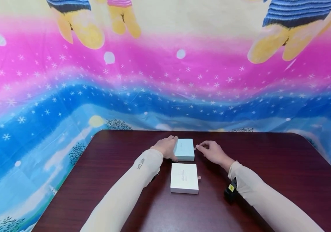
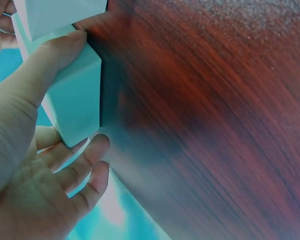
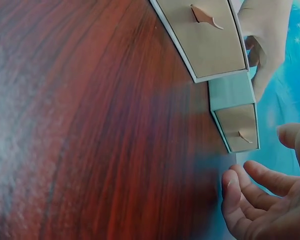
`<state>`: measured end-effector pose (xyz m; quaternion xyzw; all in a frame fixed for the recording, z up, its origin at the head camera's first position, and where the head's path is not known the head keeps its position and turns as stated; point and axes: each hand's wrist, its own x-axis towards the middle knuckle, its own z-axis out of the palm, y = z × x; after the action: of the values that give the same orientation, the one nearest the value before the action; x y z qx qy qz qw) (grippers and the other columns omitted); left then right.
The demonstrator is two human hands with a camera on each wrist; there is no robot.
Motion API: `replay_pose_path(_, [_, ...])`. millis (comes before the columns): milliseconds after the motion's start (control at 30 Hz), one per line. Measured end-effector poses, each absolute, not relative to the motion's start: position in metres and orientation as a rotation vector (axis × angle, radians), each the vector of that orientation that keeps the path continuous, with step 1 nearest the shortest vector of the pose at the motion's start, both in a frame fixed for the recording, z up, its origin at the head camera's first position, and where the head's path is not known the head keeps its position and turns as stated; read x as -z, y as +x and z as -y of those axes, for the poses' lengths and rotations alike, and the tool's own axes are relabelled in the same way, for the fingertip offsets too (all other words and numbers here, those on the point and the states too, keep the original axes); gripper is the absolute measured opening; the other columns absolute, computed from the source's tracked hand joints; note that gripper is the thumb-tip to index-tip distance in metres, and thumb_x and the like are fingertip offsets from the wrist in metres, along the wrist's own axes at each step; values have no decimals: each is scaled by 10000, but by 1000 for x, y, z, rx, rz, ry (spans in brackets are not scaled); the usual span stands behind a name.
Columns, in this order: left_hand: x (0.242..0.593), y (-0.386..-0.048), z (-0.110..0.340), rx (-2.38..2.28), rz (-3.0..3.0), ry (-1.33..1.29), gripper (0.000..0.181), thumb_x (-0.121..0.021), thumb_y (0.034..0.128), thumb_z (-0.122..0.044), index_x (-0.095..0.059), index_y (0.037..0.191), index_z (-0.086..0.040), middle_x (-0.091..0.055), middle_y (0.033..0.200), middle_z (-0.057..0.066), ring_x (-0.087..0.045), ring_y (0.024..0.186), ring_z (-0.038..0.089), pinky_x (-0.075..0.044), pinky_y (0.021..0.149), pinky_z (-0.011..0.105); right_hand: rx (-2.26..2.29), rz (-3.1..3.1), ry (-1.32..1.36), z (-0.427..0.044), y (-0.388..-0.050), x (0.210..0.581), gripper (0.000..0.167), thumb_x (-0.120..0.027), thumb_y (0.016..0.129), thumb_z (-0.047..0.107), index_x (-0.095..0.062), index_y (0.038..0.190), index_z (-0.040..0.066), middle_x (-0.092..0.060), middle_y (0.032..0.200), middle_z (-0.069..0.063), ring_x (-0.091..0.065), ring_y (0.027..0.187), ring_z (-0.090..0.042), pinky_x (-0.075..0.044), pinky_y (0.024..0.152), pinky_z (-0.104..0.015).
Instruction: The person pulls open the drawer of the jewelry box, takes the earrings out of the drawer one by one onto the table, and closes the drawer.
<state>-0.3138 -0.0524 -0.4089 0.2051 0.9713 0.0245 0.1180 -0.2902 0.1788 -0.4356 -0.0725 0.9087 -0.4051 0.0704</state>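
Note:
A mint-green drawer box (image 1: 184, 149) lies towards the back of the table. My left hand (image 1: 166, 147) grips its left side, the thumb (image 2: 57, 55) on the near face and the fingers around towards the far side. From the box's tan drawer front (image 3: 237, 125) sticks a small ribbon tab (image 3: 245, 136). My right hand (image 1: 212, 151) is just right of that tab, thumb and fingers apart and holding nothing. Nearer to me lies a white drawer box (image 1: 184, 178), its own ribbon tab (image 1: 199, 178) pointing right.
Both boxes lie on a dark red-brown wood table (image 1: 125, 206) with rounded back corners. Behind it hangs a colourful printed cloth (image 1: 165, 71). A black device (image 1: 230, 190) is strapped to the right wrist.

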Motion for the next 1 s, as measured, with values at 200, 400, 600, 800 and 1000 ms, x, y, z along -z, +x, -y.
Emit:
replay_pose_path(200, [407,-313,49,-16,-2846,593,1047,-840,793,-485,-275,1594,-116,-396,1598,66,-501,1388,237,-458,1104,377,1324,-2645,-195,-177,-290,434,432,-547,1047,332,-627,1266,-33,-681,1080,-204,-643,792,-234,-562,716,-353])
replay_pose_path(400, [407,-314,49,25,-2845,598,1051,-834,797,-494,-270,1596,-109,-403,1592,69,-498,1391,233,-451,1111,375,1364,-2607,-186,-175,-290,434,435,-542,1051,320,-631,1257,-53,-694,1062,-208,-637,742,-216,-569,684,-352])
replay_pose_path(600, [408,-315,49,32,-2848,600,1056,-837,790,-500,-277,1593,-106,-416,1579,71,-516,1368,229,-460,1100,374,1384,-2558,-139,-174,-293,435,438,-531,1053,342,-647,1251,-31,-693,1067,-192,-635,744,-199,-565,687,-332])
replay_pose_path(800, [409,-315,48,36,-2844,604,1055,-836,790,-504,-277,1592,-108,-427,1565,72,-537,1339,228,-478,1077,374,1420,-2543,-103,-173,-293,437,420,-539,1050,325,-664,1221,-38,-696,1036,-182,-635,750,-194,-555,688,-325])
replay_pose_path(1000, [409,-315,47,38,-2844,596,1046,-832,796,-500,-278,1591,-108,-414,1575,75,-528,1352,229,-477,1078,375,1412,-2537,-111,-174,-294,440,412,-538,1050,331,-686,1212,-18,-704,1029,-171,-619,770,-188,-537,698,-311])
